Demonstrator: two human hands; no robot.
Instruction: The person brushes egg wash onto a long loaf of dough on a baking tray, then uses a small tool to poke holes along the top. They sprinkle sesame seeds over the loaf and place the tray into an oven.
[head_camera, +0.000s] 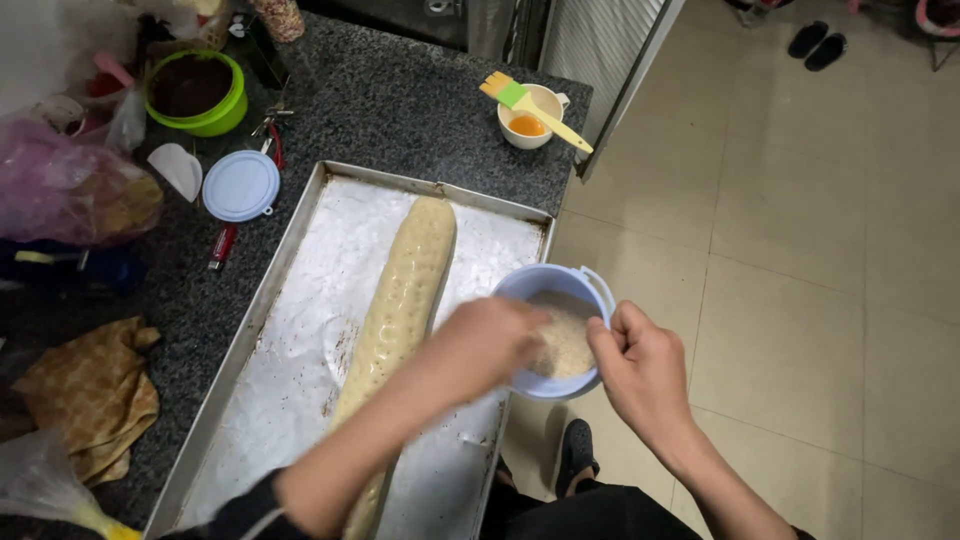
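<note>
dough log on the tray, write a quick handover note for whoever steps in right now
Left hand: fingers dipped into the pale blue bowl, in its white grains.
Right hand: grips that bowl's rim, held over the tray's right edge.
Dough log: lies lengthwise on the metal baking tray, surface glossy and dimpled.
Done: cup of yolk with brush set aside behind the tray.
Left: no grains visible on the log yet.

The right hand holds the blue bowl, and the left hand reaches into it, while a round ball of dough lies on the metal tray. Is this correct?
Not quite: the head view shows the dough as a long log, not a round ball. The rest holds: right hand holds the blue bowl, left hand reaches in, metal tray.
</note>
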